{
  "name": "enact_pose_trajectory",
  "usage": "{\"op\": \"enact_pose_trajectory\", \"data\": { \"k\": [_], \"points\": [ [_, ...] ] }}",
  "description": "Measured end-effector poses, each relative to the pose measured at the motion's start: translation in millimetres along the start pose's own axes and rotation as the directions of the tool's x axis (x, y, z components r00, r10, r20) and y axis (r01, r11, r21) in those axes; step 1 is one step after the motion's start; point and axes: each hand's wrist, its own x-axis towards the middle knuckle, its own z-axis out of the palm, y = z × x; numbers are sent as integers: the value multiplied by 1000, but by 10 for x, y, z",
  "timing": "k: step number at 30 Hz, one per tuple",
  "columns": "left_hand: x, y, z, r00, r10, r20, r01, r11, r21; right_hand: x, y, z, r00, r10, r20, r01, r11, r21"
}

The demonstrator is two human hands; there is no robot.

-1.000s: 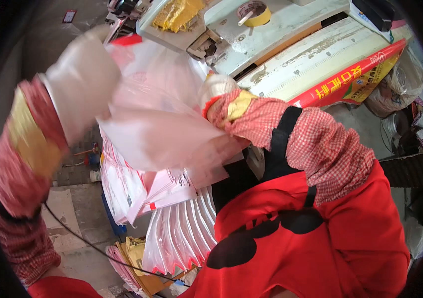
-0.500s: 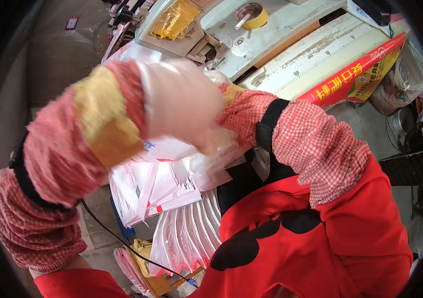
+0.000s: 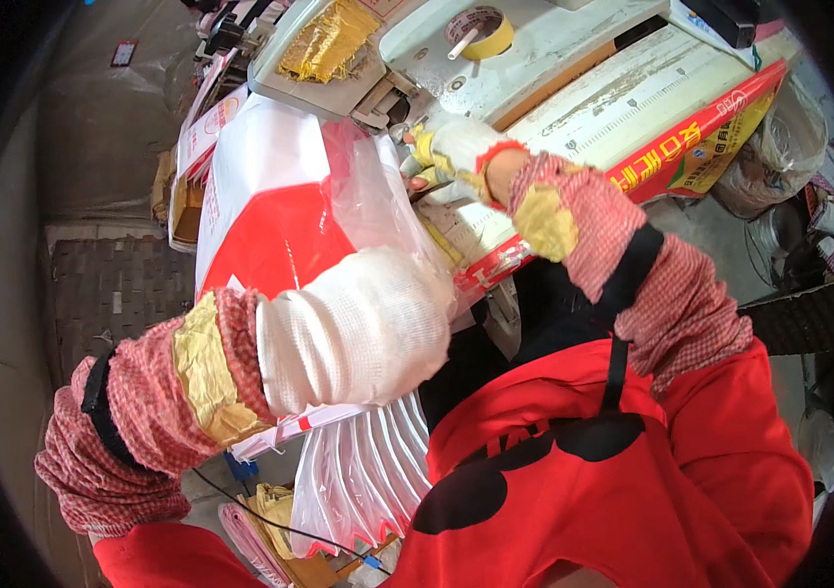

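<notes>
A white and red plastic bag (image 3: 280, 240) with a clear film layer slants across the middle, up to a worn off-white machine (image 3: 417, 49) that looks like a sewing machine. My left hand (image 3: 368, 328), in a white knit glove, is curled over the bag's near end; its fingers fold underneath, out of sight. My right hand (image 3: 456, 157) wears a white glove patched with yellow, some fingertips bare. Closed at the film's right edge, it sits beside the machine's metal foot.
A tape roll (image 3: 481, 34) lies on the machine. To the right is a pale worktop (image 3: 598, 93) with a red and yellow printed strip (image 3: 652, 162). Clear red-edged bags (image 3: 368, 470) hang below my left hand. A cable (image 3: 280, 524) crosses there. Yellow woven cloth (image 3: 329, 39) lies at top.
My left hand has swung down and nearer, out of its blur. My right hand has come into sight beside the machine. The white and red bag now spreads up to the machine.
</notes>
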Motion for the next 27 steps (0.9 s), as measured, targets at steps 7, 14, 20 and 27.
{"op": "enact_pose_trajectory", "data": {
  "k": [7, 14, 20, 27],
  "points": [
    [209, 185, 139, 870, -491, 41, 299, 460, -836, -688, 358, 526, 994, 109, 4, -99, 891, 444],
    [153, 207, 310, 890, -408, -204, 166, 706, -689, -852, 34, 134, 910, -391, -136, 171, 655, -736],
    [208, 228, 172, 954, -62, -294, 58, 998, -25, -511, -406, 649, 772, -414, 483, 209, -551, -808],
    [-277, 244, 35, 981, -191, -36, 178, 956, -233, -731, -511, 1059, 898, 206, 388, 427, -200, -882]
  ]
}}
